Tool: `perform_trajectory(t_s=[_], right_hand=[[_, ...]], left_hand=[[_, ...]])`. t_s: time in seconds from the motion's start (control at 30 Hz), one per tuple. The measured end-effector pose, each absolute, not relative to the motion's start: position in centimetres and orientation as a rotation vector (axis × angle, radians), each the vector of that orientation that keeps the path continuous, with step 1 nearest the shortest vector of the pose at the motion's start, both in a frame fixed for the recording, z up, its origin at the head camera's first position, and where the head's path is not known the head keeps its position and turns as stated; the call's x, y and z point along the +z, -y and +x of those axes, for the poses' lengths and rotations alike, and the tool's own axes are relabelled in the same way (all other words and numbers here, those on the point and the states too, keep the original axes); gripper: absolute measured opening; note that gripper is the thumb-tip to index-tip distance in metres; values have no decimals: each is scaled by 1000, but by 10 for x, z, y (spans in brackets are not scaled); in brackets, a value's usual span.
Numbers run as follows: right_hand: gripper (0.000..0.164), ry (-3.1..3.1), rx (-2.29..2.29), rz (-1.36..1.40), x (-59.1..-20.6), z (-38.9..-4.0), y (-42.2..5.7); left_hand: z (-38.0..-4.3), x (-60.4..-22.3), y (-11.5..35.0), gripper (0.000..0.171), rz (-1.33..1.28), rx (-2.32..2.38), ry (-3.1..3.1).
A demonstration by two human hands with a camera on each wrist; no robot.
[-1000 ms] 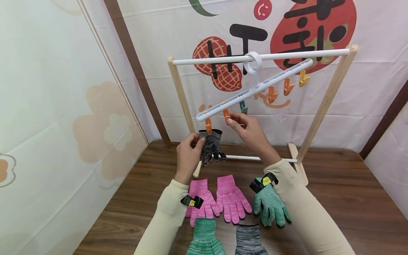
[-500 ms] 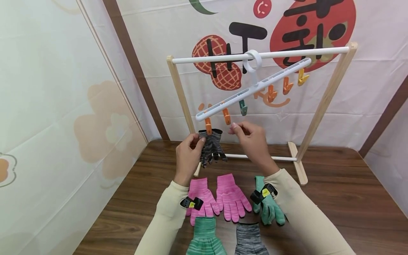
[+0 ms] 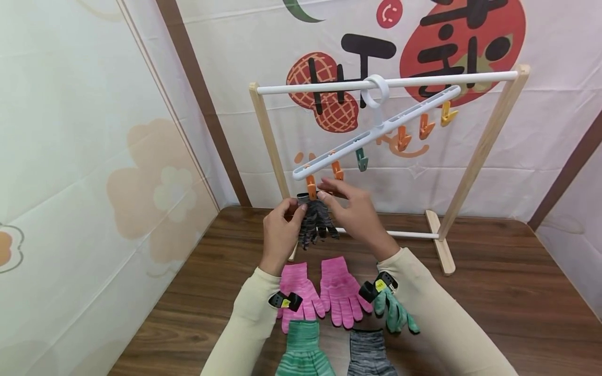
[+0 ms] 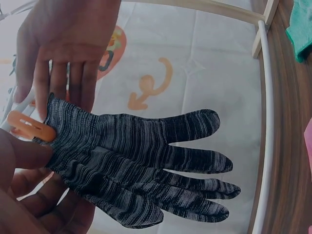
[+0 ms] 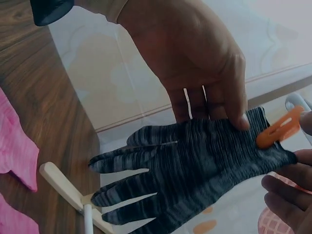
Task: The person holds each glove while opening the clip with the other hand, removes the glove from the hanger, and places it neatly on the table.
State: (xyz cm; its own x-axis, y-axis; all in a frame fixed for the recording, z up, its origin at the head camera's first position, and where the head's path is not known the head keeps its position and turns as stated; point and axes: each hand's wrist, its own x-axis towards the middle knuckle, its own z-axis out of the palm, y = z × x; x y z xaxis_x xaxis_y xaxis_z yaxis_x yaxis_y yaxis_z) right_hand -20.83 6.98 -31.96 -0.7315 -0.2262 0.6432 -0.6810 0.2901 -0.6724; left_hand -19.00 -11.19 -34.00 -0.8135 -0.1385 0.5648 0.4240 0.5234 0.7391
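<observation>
A dark grey-and-black striped knit glove [image 3: 319, 222] hangs by its cuff from an orange clip [image 3: 311, 187] at the hanger's low left end. My left hand [image 3: 279, 232] pinches the left side of that cuff, thumb in front and fingers behind. On the other side, my right hand [image 3: 359, 214] is beside the cuff and clip, fingers extended and thumb spread from them. In the right wrist view the glove [image 5: 195, 161] dangles with fingers spread, and the right thumb overlaps the top of the clip [image 5: 280, 127]. Whether it presses the clip cannot be told.
The white hanger [image 3: 404, 117] tilts from a rack rail [image 3: 437, 81], carrying more orange, green and yellow clips. On the wooden table [image 3: 508, 292] lie two pink gloves [image 3: 342, 292], a green glove [image 3: 303, 344], a grey glove [image 3: 369, 352] and another green glove [image 3: 397, 313] partly behind my right sleeve.
My right hand has let go of the second orange clip and moved left and slightly down to the grey glove's cuff. The left hand has kept its grip on the glove.
</observation>
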Motion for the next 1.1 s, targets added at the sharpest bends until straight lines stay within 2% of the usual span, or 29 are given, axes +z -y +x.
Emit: perform_trajectory(t_s=[0.2,0.73,1.1], right_hand=[[48,2210,1349,864,-309,-211,-62],[30,2242,1463,881,-292,-219,-59],[34,2205,1516,834,-294,-221,-55]], left_hand=[[-191,-339,111,15,-276,-1285,2185],[-190,-338,110,12,-305,-1299,2200],[-187,-344,112,11,-322,-1299,2195]])
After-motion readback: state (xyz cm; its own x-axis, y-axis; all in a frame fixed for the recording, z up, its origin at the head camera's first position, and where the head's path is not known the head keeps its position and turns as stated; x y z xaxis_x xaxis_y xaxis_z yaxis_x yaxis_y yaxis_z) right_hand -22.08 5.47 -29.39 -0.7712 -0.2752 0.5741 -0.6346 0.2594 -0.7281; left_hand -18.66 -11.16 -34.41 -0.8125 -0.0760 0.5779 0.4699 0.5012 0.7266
